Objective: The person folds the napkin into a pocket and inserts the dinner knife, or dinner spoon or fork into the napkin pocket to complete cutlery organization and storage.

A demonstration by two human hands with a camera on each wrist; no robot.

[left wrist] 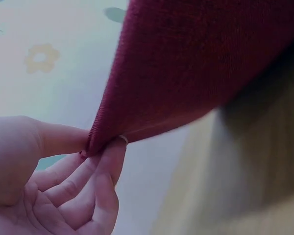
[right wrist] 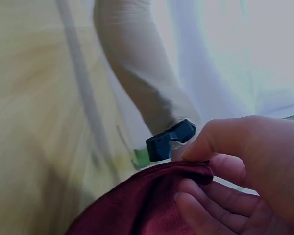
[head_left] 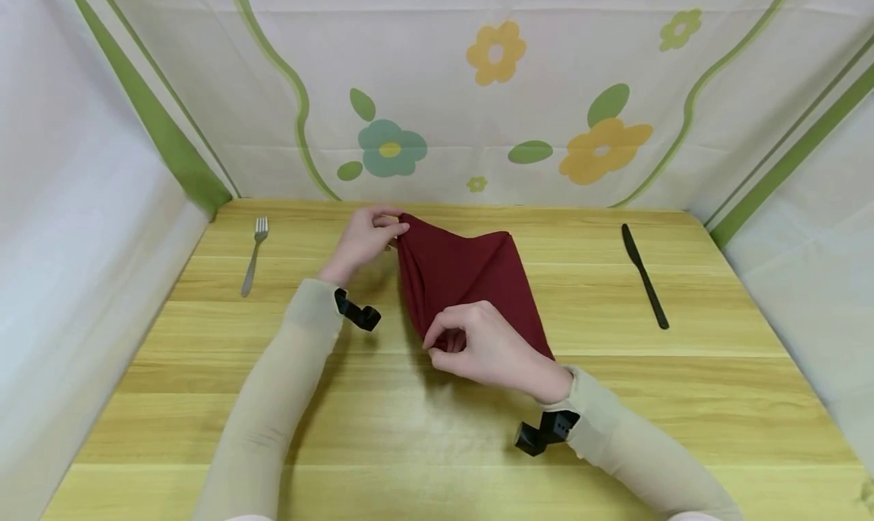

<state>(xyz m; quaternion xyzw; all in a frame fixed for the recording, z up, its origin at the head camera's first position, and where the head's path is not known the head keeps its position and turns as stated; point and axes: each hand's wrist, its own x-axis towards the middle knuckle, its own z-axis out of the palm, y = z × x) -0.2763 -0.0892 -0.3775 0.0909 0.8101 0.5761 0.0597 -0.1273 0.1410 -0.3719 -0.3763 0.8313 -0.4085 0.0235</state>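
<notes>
A dark red cloth napkin (head_left: 471, 267) is held between both hands over the middle of the wooden table, partly folded with a diagonal crease. My left hand (head_left: 369, 236) pinches its far left corner between thumb and fingers. In the left wrist view the napkin (left wrist: 186, 73) hangs from that pinch, lifted off the tabletop. Lower down, my right hand (head_left: 488, 350) pinches the near left corner. The right wrist view shows the napkin's edge (right wrist: 152, 191) between thumb and fingers of the right hand (right wrist: 245, 171). Part of the napkin's near side is hidden behind the right hand.
On the left of the table (head_left: 382, 445) lies a fork (head_left: 254, 255), tines away from me. A black knife (head_left: 645, 274) lies on the right. White cloth with printed flowers (head_left: 495, 52) hangs along the back, and plain white cloth borders both sides.
</notes>
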